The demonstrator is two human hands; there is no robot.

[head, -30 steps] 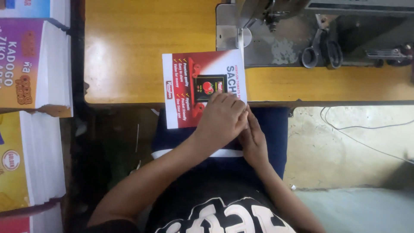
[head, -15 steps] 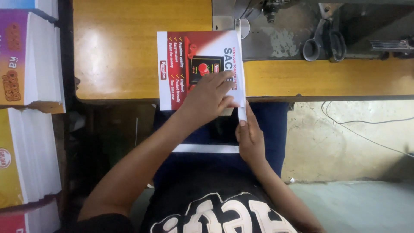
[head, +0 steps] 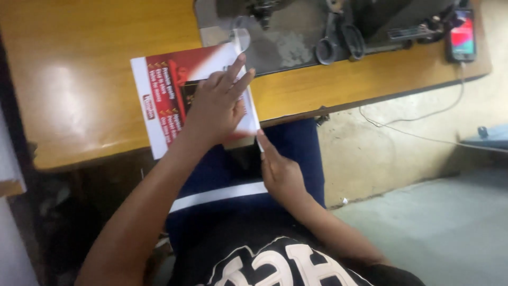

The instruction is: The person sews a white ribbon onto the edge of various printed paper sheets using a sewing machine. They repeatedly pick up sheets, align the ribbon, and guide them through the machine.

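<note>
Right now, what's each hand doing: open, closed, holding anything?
Left hand: open, pressed flat on the red and white printed sheet on the wooden table.
Right hand: fingers touch the sheet's near right corner; a grip cannot be told.

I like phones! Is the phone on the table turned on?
On. The phone at the wooden table's far corner shows a bright coloured screen.

We note a black T-shirt (head: pixel 275 259) with large white block lettering outlined across the chest. Sleeves end above the elbow; both forearms bare. Below it, dark navy trousers (head: pixel 233 175) with one white stripe across the lap. No rings or watch seen.
</note>
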